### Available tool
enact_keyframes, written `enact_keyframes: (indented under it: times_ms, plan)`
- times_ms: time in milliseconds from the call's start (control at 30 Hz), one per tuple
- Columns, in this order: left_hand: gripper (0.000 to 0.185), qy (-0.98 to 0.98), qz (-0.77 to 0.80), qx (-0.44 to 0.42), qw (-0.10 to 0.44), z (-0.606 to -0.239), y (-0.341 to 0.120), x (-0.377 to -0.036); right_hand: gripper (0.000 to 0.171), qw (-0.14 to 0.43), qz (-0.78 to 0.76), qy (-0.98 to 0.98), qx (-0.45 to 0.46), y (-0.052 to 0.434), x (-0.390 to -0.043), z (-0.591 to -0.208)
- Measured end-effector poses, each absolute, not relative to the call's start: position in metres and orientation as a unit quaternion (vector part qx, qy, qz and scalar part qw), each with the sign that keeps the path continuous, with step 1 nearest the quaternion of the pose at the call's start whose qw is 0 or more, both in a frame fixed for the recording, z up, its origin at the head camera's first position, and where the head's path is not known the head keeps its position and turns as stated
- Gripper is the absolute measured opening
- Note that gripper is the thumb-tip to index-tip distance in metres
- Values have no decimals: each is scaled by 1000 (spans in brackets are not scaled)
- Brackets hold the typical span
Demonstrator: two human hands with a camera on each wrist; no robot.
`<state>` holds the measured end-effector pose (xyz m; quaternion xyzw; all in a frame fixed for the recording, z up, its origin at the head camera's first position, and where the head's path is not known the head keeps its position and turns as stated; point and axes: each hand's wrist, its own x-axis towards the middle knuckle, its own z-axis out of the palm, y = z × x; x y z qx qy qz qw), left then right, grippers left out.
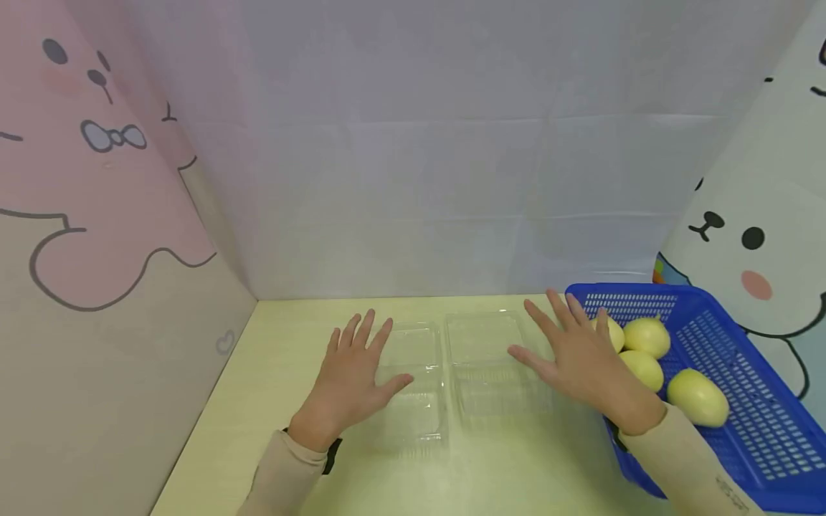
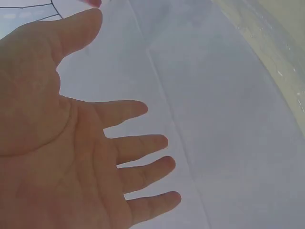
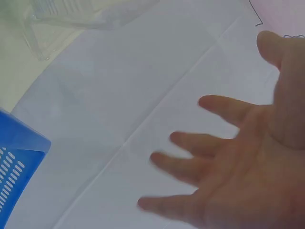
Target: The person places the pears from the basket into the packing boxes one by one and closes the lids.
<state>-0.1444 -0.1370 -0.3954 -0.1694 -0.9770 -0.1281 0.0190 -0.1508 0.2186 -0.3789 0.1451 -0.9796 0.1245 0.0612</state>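
Observation:
Two clear plastic clamshell boxes lie with lids raised back on the pale table. My left hand (image 1: 351,380) is spread over the left side of the left box (image 1: 419,401), holding nothing; its bare palm shows in the left wrist view. Between the right box (image 1: 493,390) and the blue basket, my right hand (image 1: 577,362) is spread with nothing in its fingers. It overlaps the basket's left rim in the head view. Inside the blue basket (image 1: 761,373) sit several yellow-green fruits, one of them a rounded oval fruit (image 1: 698,398); others are partly hidden behind the right hand.
A white sheet (image 1: 400,179) hangs behind the table (image 1: 284,344). On the left stands a panel with a pink cartoon animal (image 1: 97,186); on the right, another with a white cartoon bear (image 1: 742,186) rises behind the basket.

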Motion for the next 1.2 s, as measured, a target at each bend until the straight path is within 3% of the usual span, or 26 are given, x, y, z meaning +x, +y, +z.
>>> enact_keyframes:
  times_ms: [167, 267, 667, 833, 1200]
  plan:
    - [80, -964, -116, -234, 37, -408, -116, -141, 61, 160, 149, -951, 219, 219, -155, -375]
    - [76, -954, -108, -277, 42, -416, -103, -136, 60, 170, 162, -945, 226, 221, -158, -371]
    - [67, -935, -43, -346, 61, -451, -67, -117, 67, 131, 198, -959, 153, 248, -168, -350]
    - [62, -922, -51, -373, 89, -461, -64, -111, 73, 85, 197, -970, 110, 268, -179, -347]
    - [42, -901, -78, -410, 119, -477, -67, -100, 77, -17, 209, -976, 61, 335, -217, -378]
